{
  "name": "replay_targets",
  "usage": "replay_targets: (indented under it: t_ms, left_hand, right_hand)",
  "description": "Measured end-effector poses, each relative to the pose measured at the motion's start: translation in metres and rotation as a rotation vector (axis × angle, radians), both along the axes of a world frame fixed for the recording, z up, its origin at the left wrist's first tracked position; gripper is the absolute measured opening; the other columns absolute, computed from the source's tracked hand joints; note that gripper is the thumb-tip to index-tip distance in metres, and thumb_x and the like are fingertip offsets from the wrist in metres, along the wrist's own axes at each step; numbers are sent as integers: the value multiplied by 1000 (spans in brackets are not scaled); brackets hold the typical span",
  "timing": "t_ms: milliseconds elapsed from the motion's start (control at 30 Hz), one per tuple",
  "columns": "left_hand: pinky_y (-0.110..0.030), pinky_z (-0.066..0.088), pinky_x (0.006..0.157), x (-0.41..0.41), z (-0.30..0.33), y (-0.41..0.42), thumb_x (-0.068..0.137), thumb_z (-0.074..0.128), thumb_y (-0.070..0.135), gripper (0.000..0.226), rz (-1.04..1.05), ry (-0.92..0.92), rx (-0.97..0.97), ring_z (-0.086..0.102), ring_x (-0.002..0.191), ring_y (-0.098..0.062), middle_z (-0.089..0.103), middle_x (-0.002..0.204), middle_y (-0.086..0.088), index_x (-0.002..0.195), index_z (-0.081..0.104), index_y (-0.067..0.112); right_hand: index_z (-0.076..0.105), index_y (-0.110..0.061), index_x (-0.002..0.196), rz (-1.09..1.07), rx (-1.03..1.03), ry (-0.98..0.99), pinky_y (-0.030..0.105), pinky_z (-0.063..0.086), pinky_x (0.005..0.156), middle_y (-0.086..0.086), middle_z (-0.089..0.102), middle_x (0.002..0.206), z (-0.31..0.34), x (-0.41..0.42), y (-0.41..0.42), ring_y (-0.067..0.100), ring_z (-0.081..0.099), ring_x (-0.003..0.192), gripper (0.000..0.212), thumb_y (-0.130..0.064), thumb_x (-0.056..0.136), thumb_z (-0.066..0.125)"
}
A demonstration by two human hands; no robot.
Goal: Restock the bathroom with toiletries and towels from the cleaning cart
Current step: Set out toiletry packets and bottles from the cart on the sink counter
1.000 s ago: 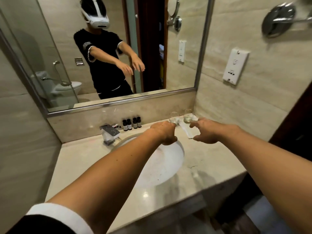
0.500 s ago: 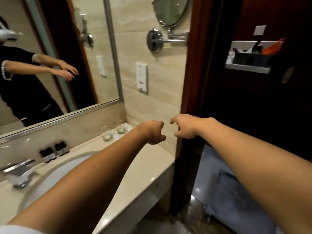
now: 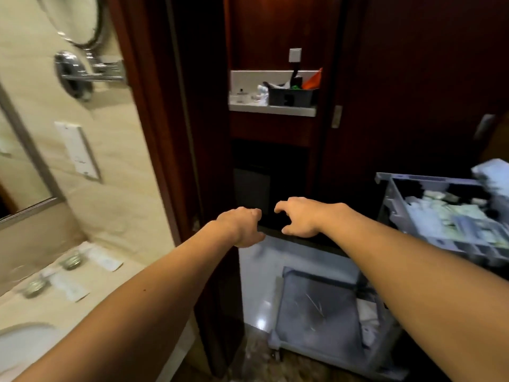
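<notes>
Head view: both hands, left [image 3: 242, 226] and right [image 3: 298, 216], hang empty, fingers loosely curled. Cart [image 3: 429, 216] at right holds small packets [image 3: 454, 216], likely light and crushable; pinch by edges.

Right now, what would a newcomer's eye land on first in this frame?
Two bare forearms reach forward at centre, the left hand and right hand loosely curled and empty. At right stands the grey cleaning cart, its top tray full of supplies. At lower left, two glasses sit on the vanity counter.
</notes>
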State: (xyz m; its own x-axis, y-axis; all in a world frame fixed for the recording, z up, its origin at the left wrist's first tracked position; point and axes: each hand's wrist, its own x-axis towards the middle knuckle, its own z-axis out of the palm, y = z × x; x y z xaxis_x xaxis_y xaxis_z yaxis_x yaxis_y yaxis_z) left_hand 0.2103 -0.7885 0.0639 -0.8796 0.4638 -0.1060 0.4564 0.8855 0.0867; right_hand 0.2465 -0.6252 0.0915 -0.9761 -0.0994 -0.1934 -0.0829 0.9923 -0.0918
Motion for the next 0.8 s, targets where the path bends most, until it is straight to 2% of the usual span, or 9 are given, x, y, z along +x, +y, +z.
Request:
replay_targets:
  t_ms: [100,333,467,700,800]
  left_hand:
    - [-36,53,80,-19,1,37,93,58,45,55,-71,4,-11,62,102,-24,61,120,-3,141,42,24]
    - [-36,47,79,-70,10,126,96,54,46,54,-273,24,-62,59,111,-28,58,128,-6,142,41,22]
    - [-42,52,92,-105,18,180,96,54,47,56,-394,20,-52,58,115,-28,56,133,-7,144,39,22]
    - [-44,52,92,-134,9,266,96,55,47,54,-604,38,-43,60,112,-27,58,130,-6,141,42,21]
    - [-44,51,91,-138,-1,300,96,54,47,52,-686,28,-30,58,115,-28,56,133,-5,140,43,21]
  right_hand:
    - [37,-24,148,-59,5,-6,41,48,99,7,45,140,0,-5,39,27,51,122,60,-29,94,63]
    - [35,-25,150,-248,12,-4,43,46,101,8,42,145,0,-28,120,31,47,128,63,-31,93,63]
    - [35,-26,150,-377,5,7,41,48,97,8,42,144,4,-43,165,30,50,125,62,-31,94,62]
    - [36,-25,148,-572,2,5,43,49,97,8,45,141,-4,-44,223,30,52,121,60,-28,94,62]
    - [43,-25,143,-648,-22,-8,42,50,93,6,51,135,-14,-36,249,29,55,117,54,-26,92,63]
